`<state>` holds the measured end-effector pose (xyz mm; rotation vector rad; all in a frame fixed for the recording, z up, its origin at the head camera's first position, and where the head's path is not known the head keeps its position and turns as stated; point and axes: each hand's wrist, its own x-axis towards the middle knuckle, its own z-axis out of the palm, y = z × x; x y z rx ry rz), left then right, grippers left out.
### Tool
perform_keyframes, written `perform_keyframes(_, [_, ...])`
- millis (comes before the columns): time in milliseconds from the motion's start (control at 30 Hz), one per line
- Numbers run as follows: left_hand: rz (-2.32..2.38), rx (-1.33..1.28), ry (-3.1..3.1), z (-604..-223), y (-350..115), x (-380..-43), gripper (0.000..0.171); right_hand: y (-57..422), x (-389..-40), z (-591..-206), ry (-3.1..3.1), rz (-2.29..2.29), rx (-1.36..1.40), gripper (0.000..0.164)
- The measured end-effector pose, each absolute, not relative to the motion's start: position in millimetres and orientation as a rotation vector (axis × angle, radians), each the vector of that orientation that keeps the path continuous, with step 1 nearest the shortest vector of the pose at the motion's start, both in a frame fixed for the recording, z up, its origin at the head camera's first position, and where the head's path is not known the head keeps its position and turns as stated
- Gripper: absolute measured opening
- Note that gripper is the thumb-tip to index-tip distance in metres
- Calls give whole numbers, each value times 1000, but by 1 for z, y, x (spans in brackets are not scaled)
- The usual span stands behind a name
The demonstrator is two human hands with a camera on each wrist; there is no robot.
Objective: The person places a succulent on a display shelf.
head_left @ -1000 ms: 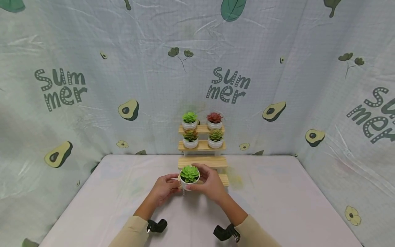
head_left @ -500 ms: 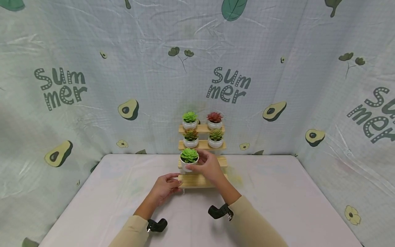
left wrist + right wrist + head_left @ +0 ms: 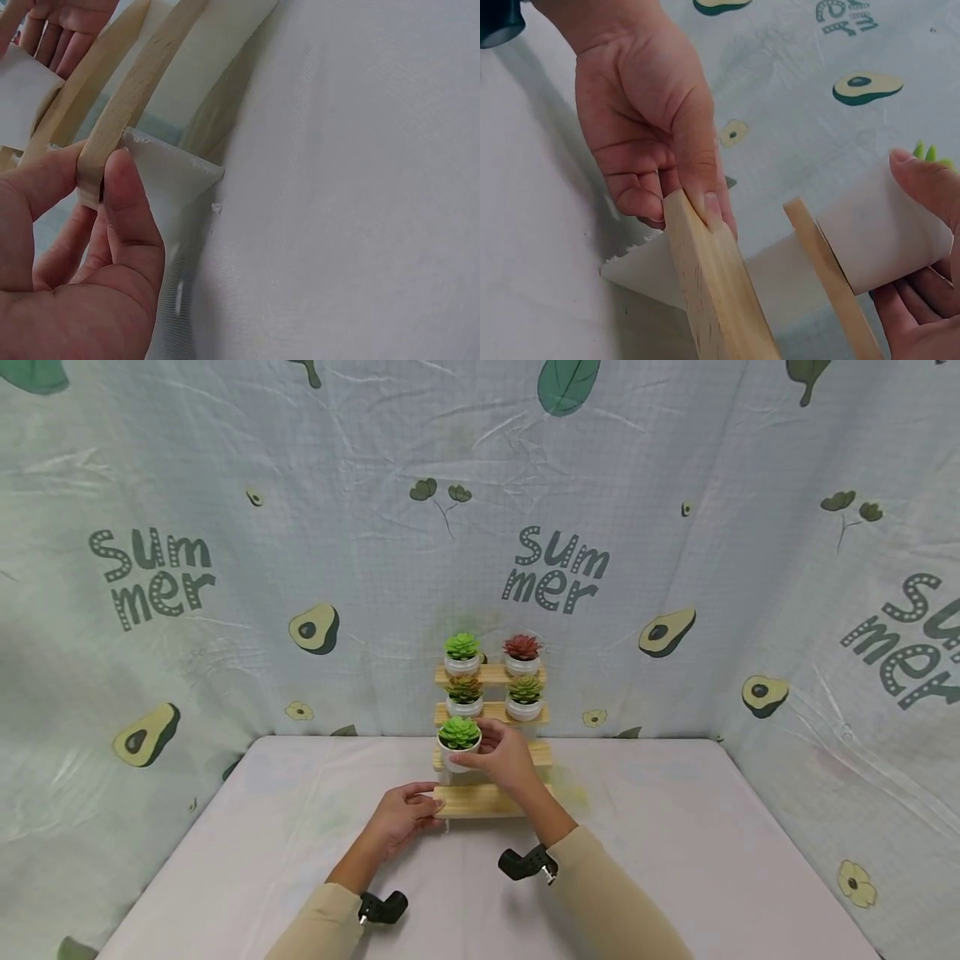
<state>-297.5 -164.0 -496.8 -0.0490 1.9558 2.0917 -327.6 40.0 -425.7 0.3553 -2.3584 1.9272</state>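
Observation:
My right hand (image 3: 508, 760) grips a white pot with a bright green succulent (image 3: 459, 735) at the left end of the stand's second step from the bottom. In the right wrist view the pot (image 3: 885, 232) appears to touch that wooden step (image 3: 832, 277). My left hand (image 3: 405, 817) pinches the left end of the lowest wooden step (image 3: 480, 802), thumb on one face and fingers on the other, as the left wrist view shows with the hand (image 3: 97, 270) on the slat (image 3: 139, 82).
Two potted succulents, one green (image 3: 461, 653) and one red (image 3: 522, 655), stand on the top step. A brownish one (image 3: 464, 695) and a green one (image 3: 524, 697) stand one step below. A patterned cloth (image 3: 405, 568) hangs behind the white table (image 3: 645, 843).
My right hand has carried the potted succulent from in front of the lowest step up and back to the step above. The left hand keeps its hold on the lowest step.

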Motion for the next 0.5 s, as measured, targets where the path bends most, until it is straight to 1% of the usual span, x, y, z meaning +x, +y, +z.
perform_keyframes(267, [2099, -50, 1949, -497, -164, -297, 47, 39, -329, -427, -2362, 1889, 327, 67])
perform_keyframes(500, [2102, -32, 1938, -497, -164, -297, 48, 40, -328, -429, -2365, 1889, 329, 66])
